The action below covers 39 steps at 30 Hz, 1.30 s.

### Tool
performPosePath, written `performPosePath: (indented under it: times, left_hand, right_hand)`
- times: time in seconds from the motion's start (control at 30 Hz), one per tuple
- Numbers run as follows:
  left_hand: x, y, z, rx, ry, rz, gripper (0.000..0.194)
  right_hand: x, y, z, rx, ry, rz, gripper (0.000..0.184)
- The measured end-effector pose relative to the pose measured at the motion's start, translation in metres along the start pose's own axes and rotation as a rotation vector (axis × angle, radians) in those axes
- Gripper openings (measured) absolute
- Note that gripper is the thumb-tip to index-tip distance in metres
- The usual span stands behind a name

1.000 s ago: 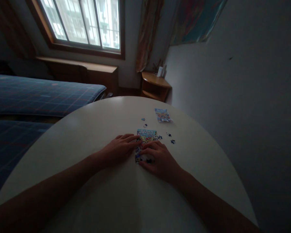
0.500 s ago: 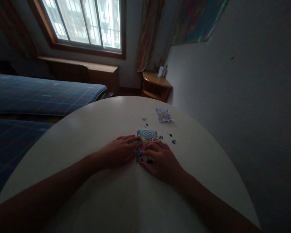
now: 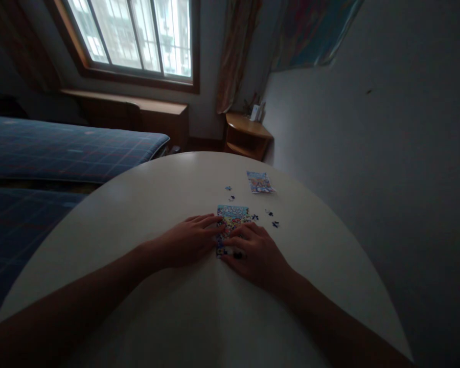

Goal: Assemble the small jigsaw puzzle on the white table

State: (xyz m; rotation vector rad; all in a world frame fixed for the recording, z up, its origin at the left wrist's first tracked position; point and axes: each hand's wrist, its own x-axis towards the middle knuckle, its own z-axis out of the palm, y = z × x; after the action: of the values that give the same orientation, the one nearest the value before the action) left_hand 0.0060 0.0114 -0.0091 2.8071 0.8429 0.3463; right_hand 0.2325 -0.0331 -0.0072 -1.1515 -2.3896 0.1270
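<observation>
A small, colourful jigsaw puzzle (image 3: 233,211) lies flat on the white round table (image 3: 157,194). On its left edge rest the fingertips of my left hand (image 3: 191,239), the fingers stretched out and the palm down. My right hand (image 3: 255,250) covers the lower right part of the puzzle, with its fingers spread and slightly bent over the surface. Close beyond the right hand is a loose puzzle piece (image 3: 255,217). Another dark piece (image 3: 275,224) lies farther right, and a piece (image 3: 228,188) sits beyond the puzzle's top edge. What is under my right palm is hidden.
Toward the far side of the table lies a printed picture sheet or packet (image 3: 259,182). A bed with a blue plaid mattress (image 3: 72,148) stands to the left. A wall (image 3: 368,168) runs along the right, and a wooden corner shelf (image 3: 247,128) stands behind the table.
</observation>
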Motion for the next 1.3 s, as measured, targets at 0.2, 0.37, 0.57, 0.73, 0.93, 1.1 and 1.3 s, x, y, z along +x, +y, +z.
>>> performPosePath:
  times: [0.2,0.37,0.57,0.73,0.93,1.1,1.3]
  left_hand:
    - [0.000,-0.001,0.000,-0.004,-0.006,-0.003,0.030]
    - [0.002,0.001,-0.001,0.023,-0.029,0.012,0.026]
    - [0.003,0.002,-0.001,0.029,-0.033,0.032,0.020]
    - [0.003,0.002,0.002,0.047,0.007,-0.015,0.029]
    - [0.002,0.001,0.007,0.068,0.021,-0.032,0.035]
    - [0.001,0.001,0.008,0.080,0.029,-0.096,0.040]
    - [0.000,-0.003,0.009,0.087,0.020,-0.086,0.040]
  right_hand:
    - [-0.001,0.001,-0.001,-0.007,-0.023,-0.003,0.017]
    - [0.000,0.001,0.000,-0.047,-0.022,-0.053,0.016]
    - [0.001,-0.001,-0.002,-0.098,-0.022,-0.104,0.010]
    - [0.000,-0.002,-0.002,-0.119,-0.024,-0.126,0.010]
    - [0.002,-0.004,-0.002,-0.034,-0.076,-0.135,0.015]
    - [0.003,0.036,-0.027,-0.074,0.031,0.116,0.009]
    - [-0.008,0.106,-0.061,-0.146,-0.033,0.699,0.013]
